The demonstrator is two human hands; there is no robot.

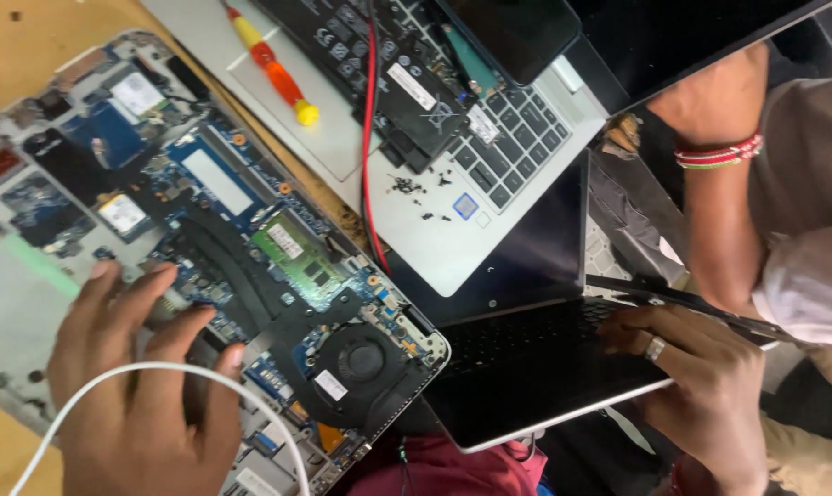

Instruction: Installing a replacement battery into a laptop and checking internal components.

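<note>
A red-and-yellow screwdriver (273, 64) lies at eleven o'clock on the palm rest of a silver laptop (452, 248), whose keyboard runs toward one o'clock. Across that keyboard sits a black battery pack (388, 73), with a red wire (370, 138) trailing down past it. Small black screws (416, 188) (too tiny to count) are scattered near centre. A dark phone (517, 32) rests at twelve o'clock.
</note>
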